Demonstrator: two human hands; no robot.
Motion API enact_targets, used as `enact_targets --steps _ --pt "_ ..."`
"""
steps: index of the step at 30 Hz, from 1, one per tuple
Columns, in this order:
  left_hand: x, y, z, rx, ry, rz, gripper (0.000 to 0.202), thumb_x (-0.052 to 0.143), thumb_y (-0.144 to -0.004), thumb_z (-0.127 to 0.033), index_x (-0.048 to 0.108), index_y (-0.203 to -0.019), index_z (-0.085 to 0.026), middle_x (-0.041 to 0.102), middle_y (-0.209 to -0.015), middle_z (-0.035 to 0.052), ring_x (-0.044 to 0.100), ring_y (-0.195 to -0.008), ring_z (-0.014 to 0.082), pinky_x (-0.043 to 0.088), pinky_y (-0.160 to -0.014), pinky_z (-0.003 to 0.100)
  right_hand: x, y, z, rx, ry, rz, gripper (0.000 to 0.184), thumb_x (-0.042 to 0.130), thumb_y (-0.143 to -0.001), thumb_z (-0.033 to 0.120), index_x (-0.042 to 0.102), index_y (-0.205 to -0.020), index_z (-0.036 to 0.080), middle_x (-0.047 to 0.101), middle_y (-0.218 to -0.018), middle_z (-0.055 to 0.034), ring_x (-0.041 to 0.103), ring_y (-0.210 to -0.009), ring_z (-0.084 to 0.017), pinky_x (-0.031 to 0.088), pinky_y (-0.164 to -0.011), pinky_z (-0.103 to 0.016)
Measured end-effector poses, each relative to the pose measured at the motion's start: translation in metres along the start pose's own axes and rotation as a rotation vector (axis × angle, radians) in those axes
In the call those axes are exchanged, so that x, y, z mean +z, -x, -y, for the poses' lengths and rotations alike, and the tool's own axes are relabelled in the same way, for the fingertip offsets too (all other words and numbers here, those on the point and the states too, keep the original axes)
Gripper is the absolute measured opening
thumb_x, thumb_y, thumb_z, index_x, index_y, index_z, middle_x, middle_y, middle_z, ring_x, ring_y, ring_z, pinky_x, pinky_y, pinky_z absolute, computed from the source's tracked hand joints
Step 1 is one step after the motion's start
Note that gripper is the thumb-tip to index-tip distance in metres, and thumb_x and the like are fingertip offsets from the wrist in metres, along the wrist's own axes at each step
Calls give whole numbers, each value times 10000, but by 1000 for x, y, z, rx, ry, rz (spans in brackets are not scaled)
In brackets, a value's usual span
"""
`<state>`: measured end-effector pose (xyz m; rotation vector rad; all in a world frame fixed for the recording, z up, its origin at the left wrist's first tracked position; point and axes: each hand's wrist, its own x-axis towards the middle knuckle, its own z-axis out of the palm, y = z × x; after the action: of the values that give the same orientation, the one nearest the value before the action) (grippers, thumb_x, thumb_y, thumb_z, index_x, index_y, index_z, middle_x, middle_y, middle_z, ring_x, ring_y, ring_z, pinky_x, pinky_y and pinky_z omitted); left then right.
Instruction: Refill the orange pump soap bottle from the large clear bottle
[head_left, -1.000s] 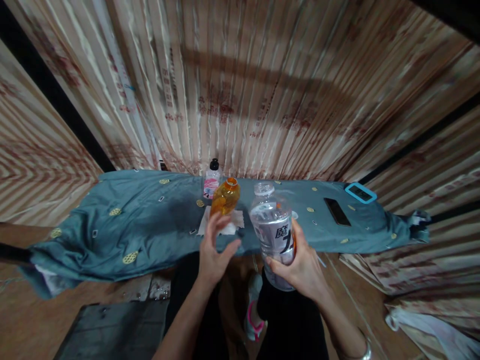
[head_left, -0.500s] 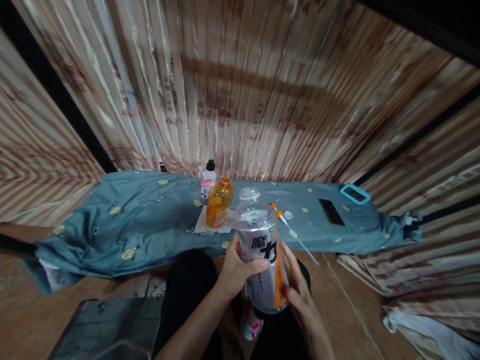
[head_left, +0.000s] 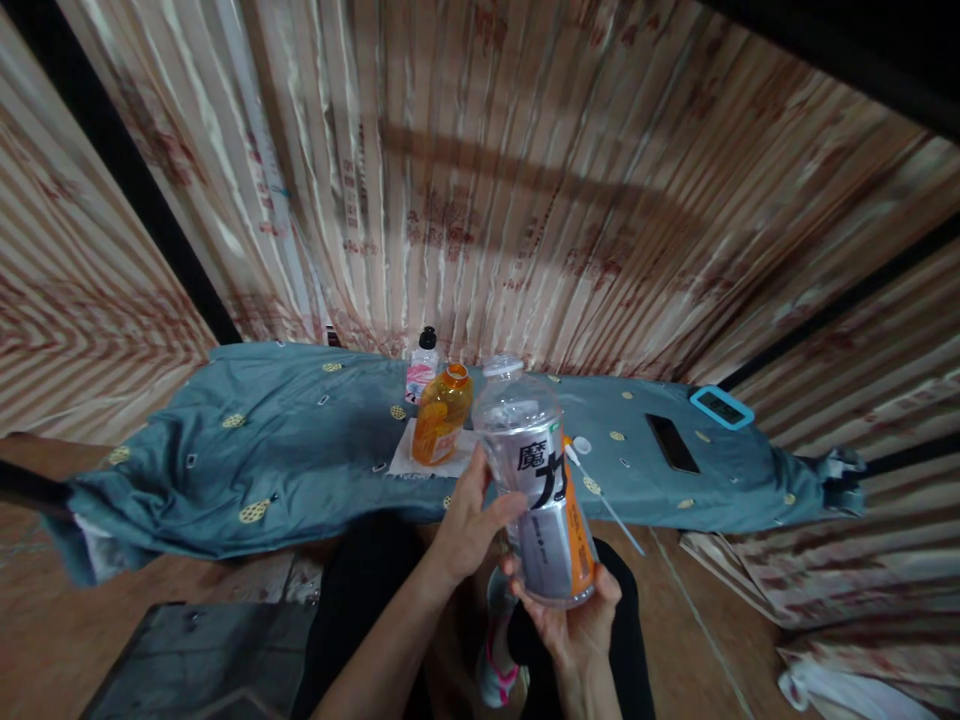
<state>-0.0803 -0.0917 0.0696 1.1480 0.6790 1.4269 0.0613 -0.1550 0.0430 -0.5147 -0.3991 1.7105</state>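
Observation:
A large clear plastic bottle (head_left: 541,500) with a silver and orange label is held tilted over my lap, its uncapped neck pointing away from me. My left hand (head_left: 474,515) grips its left side, thumb across the label. Under the base, my right hand (head_left: 570,620) cups the bottle with fingers and thumb around its lower edge. Beyond it, an open amber bottle (head_left: 442,415) stands on a white tissue (head_left: 403,455). Partly hidden behind the clear bottle lies a pump dispenser top with a long thin tube (head_left: 615,515), beside a small white cap (head_left: 582,446).
A small bottle with a black cap (head_left: 422,368) stands behind the amber one. On the right of the cloth-covered table (head_left: 300,470) lie a dark phone (head_left: 672,443) and a blue-framed device (head_left: 721,407). A dark box (head_left: 202,660) sits at lower left. Pleated curtains (head_left: 450,150) surround the table.
My right hand has moved from the bottle's right side to underneath its base. The bottle has come up slightly and shifted right. My left hand still grips its left side.

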Motion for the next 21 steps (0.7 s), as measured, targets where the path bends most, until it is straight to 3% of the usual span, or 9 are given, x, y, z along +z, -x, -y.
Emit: enact_targets --steps 2,4,6,7,9,11,15,18,21 --pt "-23 -6 -5 226 -211 -130 668 656 -801 -645 595 -1319 -228 650 -1336 129 638 -1187 317 542 -989 465 5 -4 3 1 6 14 521 857 -632 503 811 -1085 248 811 -1010 -140 790 -786 -296 628 -624 -297" --pt "-48 -17 -6 330 -425 -367 544 625 -876 -533 580 -1332 -239 655 -1284 112 647 -1156 270 529 -1011 442 6 -6 8 -5 33 8 528 859 -631 498 807 -1098 257 805 -1040 -153 787 -790 -292 625 -636 -294" --pt "-70 -34 0 392 -641 -556 709 780 -760 -479 523 -1373 -233 600 -1356 118 578 -1277 293 462 -1112 478 5 -8 12 -25 61 -4 526 860 -634 499 807 -1100 259 805 -1039 -154 787 -782 -290 626 -639 -296" --pt "-78 -43 6 376 -715 -576 862 844 -683 -470 469 -1420 -225 539 -1437 138 509 -1365 321 406 -1168 511 3 -9 13 -29 77 -9 525 860 -636 496 808 -1098 253 807 -1026 -152 788 -782 -292 628 -643 -299" --pt "-88 -62 23 308 -786 -520 1075 920 -555 -439 397 -1464 -197 461 -1517 179 419 -1447 368 350 -1208 549 -1 -11 14 -44 107 -34 510 855 -645 492 814 -1081 231 813 -986 -147 791 -777 -298 633 -644 -305" --pt "-93 -76 40 236 -778 -471 1113 935 -523 -379 375 -1465 -187 497 -1488 192 455 -1426 381 370 -1192 565 -3 -13 12 -67 133 -74 494 844 -656 500 820 -1056 212 816 -939 -147 790 -760 -300 634 -633 -310" --pt "-94 -85 59 177 -699 -409 931 867 -622 -286 398 -1423 -221 620 -1376 140 629 -1259 314 505 -1084 504 -2 -15 11 -45 189 -138 477 866 -642 503 825 -1026 222 819 -910 -126 787 -768 -294 630 -651 -314" --pt "-95 -83 57 189 -674 -390 745 823 -681 -301 480 -1337 -211 655 -1334 128 651 -1227 295 513 -1073 486 0 -17 9 -14 204 -173 435 881 -630 486 829 -993 252 825 -905 -85 788 -764 -288 629 -659 -316" --pt "-94 -82 54 208 -654 -374 688 822 -680 -319 514 -1287 -217 676 -1303 119 662 -1206 293 521 -1061 487 -7 -19 7 -17 210 -210 411 853 -657 497 826 -990 258 826 -915 -74 791 -770 -291 636 -656 -327"
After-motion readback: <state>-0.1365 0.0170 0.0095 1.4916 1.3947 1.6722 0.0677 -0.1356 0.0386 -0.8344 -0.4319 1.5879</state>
